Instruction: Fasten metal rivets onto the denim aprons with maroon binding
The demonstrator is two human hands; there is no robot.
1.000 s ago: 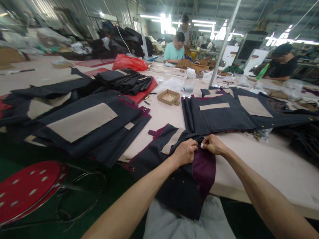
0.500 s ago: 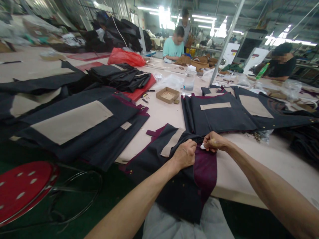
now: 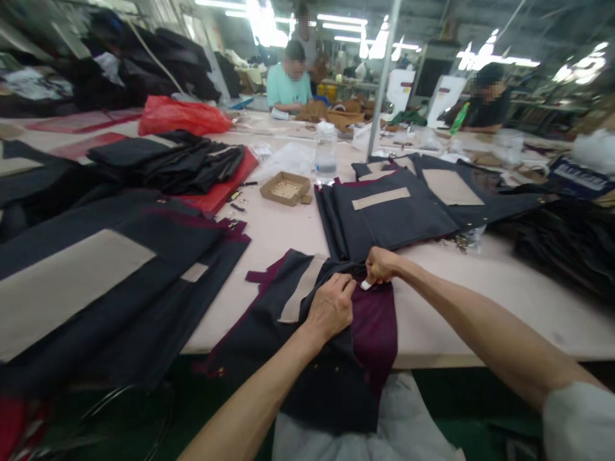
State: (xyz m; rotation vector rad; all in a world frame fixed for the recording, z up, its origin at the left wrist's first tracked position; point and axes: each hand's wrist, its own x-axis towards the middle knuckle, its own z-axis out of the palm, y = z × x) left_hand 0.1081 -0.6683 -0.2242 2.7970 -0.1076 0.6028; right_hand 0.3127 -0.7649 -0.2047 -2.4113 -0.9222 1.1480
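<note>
A dark fabric panel (image 3: pixel 269 326) with a maroon underside (image 3: pixel 377 320) and a beige strip (image 3: pixel 302 291) hangs over the table's front edge onto my lap. My left hand (image 3: pixel 331 304) lies on it with bent fingers, pinching the bunched cloth near its upper edge. Close beside it, my right hand (image 3: pixel 382 264) is closed at the same edge. A small white piece (image 3: pixel 366 285) sticks out from its fingers over the maroon side; its kind is unclear. Small brass-coloured studs (image 3: pixel 327 367) show on the lower panel.
Stacked dark panels (image 3: pixel 110 275) lie at left, more panels (image 3: pixel 398 211) at right. Behind stand a cardboard tray (image 3: pixel 287 188) of small metal parts and a clear plastic jug (image 3: pixel 326 150). A metal pole (image 3: pixel 384 80) rises from the table. Several people work farther back.
My view has swung to the right, so everything sits farther left. Both hands stay at the same edge of the panel; the right hand has tilted slightly.
</note>
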